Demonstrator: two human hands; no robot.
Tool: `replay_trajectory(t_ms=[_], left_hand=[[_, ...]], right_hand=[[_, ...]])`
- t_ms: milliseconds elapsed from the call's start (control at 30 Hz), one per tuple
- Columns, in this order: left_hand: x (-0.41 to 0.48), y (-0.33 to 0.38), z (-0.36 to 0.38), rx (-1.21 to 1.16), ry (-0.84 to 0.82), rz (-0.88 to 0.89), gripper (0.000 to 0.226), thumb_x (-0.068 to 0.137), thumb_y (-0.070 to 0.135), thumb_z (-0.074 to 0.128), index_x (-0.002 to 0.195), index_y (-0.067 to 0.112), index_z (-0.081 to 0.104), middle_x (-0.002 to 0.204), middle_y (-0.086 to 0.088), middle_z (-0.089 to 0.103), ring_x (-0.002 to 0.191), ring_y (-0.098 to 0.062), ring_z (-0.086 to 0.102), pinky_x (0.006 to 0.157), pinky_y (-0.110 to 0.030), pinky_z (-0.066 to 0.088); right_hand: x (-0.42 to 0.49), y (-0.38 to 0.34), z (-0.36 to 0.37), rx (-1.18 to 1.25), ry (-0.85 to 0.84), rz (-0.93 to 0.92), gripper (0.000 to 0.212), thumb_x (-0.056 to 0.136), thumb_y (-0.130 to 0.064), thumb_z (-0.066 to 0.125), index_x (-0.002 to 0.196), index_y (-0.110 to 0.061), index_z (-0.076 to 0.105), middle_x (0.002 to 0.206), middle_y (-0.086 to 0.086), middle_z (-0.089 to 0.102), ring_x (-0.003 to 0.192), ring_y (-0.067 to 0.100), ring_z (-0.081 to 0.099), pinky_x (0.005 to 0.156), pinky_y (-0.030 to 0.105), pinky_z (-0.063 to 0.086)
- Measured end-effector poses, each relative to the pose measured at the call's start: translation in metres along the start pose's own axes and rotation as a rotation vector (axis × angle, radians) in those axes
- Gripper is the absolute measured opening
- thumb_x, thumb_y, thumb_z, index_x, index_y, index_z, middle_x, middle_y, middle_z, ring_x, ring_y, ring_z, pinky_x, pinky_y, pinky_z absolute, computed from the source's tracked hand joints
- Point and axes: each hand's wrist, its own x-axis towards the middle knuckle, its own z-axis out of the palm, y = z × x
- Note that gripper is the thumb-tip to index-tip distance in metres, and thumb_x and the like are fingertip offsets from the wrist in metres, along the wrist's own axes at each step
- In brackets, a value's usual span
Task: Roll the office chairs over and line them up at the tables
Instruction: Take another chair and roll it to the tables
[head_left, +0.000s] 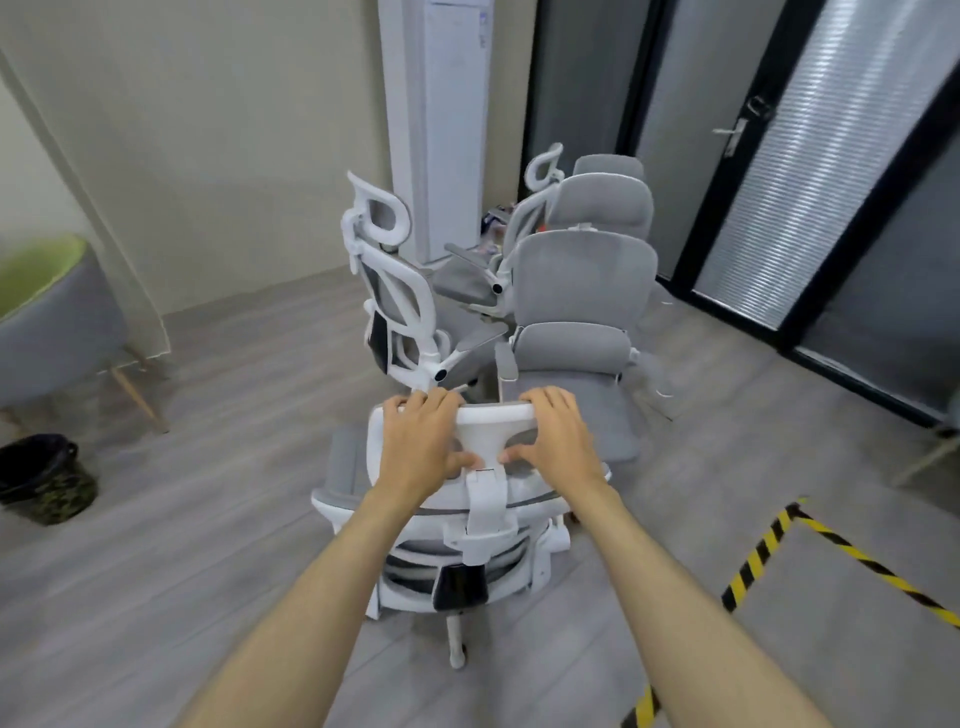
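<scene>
Left hand (423, 441), right hand (558, 441) grip headrest (493, 415) edge; chairs (587, 280) crowd ahead.

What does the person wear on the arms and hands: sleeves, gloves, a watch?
Nothing is worn that the picture shows. The left arm and right arm are bare to the frame's edge, with no sleeve. The left hand and right hand have no gloves, and no watch, bracelet or ring is visible.

You had one chair (483, 512) right before you, more chairs (584, 280) clustered behind it, bin (44, 480) left, door (774, 171) right.
</scene>
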Motion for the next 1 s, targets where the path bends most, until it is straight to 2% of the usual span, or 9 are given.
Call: replay_trajectory(t_ms=[167,267,433,567,733,1000], left_hand=[[-0.042,0.004,-0.013,-0.061,0.021,0.102,0.076,0.048,0.068,0.088,0.102,0.023,0.059,0.103,0.008,0.066,0.096,-0.023,0.057,0.087,-0.042,0.035],[-0.068,0.009,-0.023,-0.099,-0.018,0.159,0.075,0.05,0.07,0.085,0.104,0.025,0.059,0.104,0.01,0.064,0.1,-0.022,0.057,0.091,-0.043,0.036],[-0.11,0.031,-0.04,-0.159,-0.086,0.24,0.077,0.054,0.073,0.082,0.111,0.026,0.058,0.111,0.01,0.062,0.103,-0.02,0.053,0.097,-0.041,0.034],[-0.148,0.06,-0.053,-0.178,-0.093,0.288,0.076,0.055,0.072,0.081,0.111,0.025,0.058,0.114,0.009,0.061,0.103,-0.021,0.052,0.095,-0.04,0.031],[-0.198,0.105,-0.07,-0.223,-0.124,0.374,0.075,0.056,0.074,0.079,0.112,0.028,0.058,0.108,0.013,0.055,0.104,-0.019,0.051,0.095,-0.04,0.03],[-0.29,0.195,-0.1,-0.314,-0.146,0.484,0.078,0.055,0.073,0.081,0.114,0.027,0.06,0.112,0.014,0.056,0.106,-0.017,0.049,0.094,-0.039,0.026]], right_hand=[[-0.066,-0.018,-0.009,-0.026,0.033,0.081,0.08,0.057,-0.044,0.095,0.122,-0.017,0.058,0.121,-0.001,0.057,0.124,0.022,0.043,0.099,0.036,0.046],[-0.111,-0.028,-0.014,-0.06,0.083,0.112,0.081,0.058,-0.049,0.094,0.124,-0.018,0.059,0.122,-0.002,0.058,0.124,0.02,0.044,0.098,0.033,0.046],[-0.178,-0.038,-0.03,-0.094,0.139,0.184,0.082,0.06,-0.051,0.092,0.126,-0.018,0.057,0.123,-0.003,0.056,0.124,0.02,0.044,0.101,0.037,0.047],[-0.233,-0.043,-0.047,-0.11,0.162,0.249,0.081,0.06,-0.051,0.092,0.126,-0.021,0.056,0.124,-0.005,0.054,0.124,0.017,0.043,0.099,0.035,0.048],[-0.313,-0.035,-0.073,-0.132,0.199,0.293,0.08,0.062,-0.053,0.091,0.127,-0.023,0.055,0.126,-0.005,0.055,0.125,0.017,0.044,0.102,0.039,0.05],[-0.45,-0.024,-0.125,-0.154,0.27,0.377,0.084,0.059,-0.055,0.092,0.127,-0.025,0.054,0.125,-0.006,0.054,0.12,0.016,0.046,0.092,0.037,0.053]])
